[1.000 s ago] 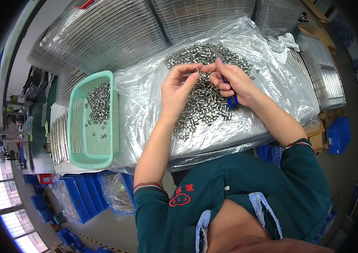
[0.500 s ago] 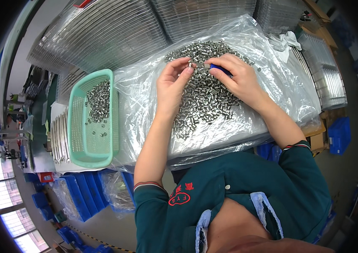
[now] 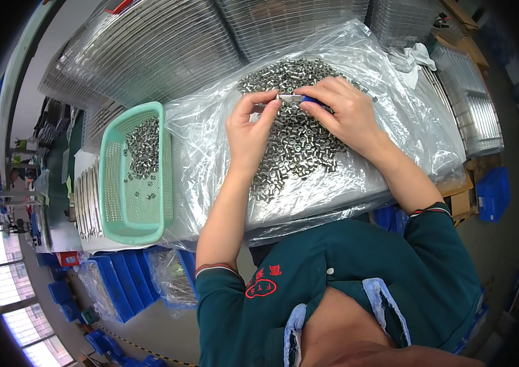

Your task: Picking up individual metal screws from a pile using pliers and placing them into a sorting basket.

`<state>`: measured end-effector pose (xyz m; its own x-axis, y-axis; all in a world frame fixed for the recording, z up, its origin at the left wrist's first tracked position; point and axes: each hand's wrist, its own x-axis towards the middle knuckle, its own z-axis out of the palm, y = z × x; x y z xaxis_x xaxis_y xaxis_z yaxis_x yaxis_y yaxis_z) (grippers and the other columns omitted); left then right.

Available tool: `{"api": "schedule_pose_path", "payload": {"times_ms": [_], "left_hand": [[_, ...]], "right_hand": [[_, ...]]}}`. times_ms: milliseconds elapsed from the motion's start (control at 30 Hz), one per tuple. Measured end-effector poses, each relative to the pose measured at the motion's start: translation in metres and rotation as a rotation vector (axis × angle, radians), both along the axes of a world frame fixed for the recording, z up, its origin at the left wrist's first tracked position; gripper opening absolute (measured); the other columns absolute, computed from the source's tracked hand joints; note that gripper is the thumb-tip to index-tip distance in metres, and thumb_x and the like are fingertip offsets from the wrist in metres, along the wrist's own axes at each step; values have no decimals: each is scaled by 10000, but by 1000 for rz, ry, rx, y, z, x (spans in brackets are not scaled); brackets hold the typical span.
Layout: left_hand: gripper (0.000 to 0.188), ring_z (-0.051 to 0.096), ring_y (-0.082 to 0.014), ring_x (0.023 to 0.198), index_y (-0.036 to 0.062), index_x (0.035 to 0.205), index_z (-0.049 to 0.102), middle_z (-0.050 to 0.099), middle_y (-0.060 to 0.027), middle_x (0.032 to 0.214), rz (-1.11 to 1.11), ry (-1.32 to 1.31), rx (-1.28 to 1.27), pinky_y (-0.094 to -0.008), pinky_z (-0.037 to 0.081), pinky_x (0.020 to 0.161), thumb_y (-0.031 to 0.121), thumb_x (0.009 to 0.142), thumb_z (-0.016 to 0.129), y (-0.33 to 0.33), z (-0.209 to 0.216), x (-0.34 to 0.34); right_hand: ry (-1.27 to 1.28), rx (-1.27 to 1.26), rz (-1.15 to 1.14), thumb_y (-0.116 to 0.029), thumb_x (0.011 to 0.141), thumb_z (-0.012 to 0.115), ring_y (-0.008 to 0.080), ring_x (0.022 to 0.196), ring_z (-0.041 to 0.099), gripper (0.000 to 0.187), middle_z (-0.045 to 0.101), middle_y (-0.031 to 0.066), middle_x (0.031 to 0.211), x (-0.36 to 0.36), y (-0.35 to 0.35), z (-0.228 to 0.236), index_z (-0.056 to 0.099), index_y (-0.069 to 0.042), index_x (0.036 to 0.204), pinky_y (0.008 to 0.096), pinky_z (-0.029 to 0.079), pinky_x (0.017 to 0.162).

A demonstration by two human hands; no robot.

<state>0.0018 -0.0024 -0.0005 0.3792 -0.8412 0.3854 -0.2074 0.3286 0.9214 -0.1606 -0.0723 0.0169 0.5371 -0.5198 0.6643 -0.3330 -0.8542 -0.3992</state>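
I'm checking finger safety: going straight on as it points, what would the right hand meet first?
Likely the small metal piece in the left hand; the blue-handled tool in the right hand points there. Whether they touch is unclear.

1. Windows (image 3: 30, 324) glare white at lower left (nearly washed out on my feed).
2. I see grey floor (image 3: 155, 333) toward the bottom left, crossed by a yellow-and-black striped line (image 3: 143, 351).
3. At upper left, a pale post (image 3: 22, 70) bends.

blue-handled blade (image 3: 301, 98), pointing left | small metal fitting (image 3: 278, 97), at blade tip
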Motion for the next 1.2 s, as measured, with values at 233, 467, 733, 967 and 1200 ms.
{"api": "schedule_pose_path", "payload": {"times_ms": [233,467,733,967,1200], "left_hand": [[132,554,-67,717,21,894,624,624,-29,843,-43,88,67,-196,434,659,42,764,634,-2,-2,4],[173,567,-87,823,10,954,590,624,-51,886,-189,330,170,-194,429,707,60,790,607,-1,4,6],[219,563,-106,854,29,1031,557,612,-70,970,-326,651,326,-220,443,709,132,837,559,0,1,13],[277,560,-111,797,28,1092,517,604,-52,914,-444,781,364,-235,473,680,140,841,552,0,2,15],[292,560,-104,799,42,1114,493,595,-57,939,-501,842,357,-238,476,682,133,843,548,1,4,14]], "right_hand": [[3,-140,-62,-224,705,657,145,651,539,185,567,-23,735,0,-1,0,649,-140,870,269,442,540],[4,-237,-77,-210,699,660,141,657,542,181,571,-26,737,-1,-4,0,650,-151,871,266,445,547],[-212,149,64,-184,785,604,118,683,546,183,587,4,786,0,-1,1,625,-126,957,234,449,571],[-481,1173,360,-322,885,481,4,546,424,322,517,-29,707,-2,2,2,554,-34,1011,124,329,429],[-579,1590,551,-334,908,422,-14,459,323,329,436,-23,668,1,2,-4,482,-20,988,110,251,357]]}}
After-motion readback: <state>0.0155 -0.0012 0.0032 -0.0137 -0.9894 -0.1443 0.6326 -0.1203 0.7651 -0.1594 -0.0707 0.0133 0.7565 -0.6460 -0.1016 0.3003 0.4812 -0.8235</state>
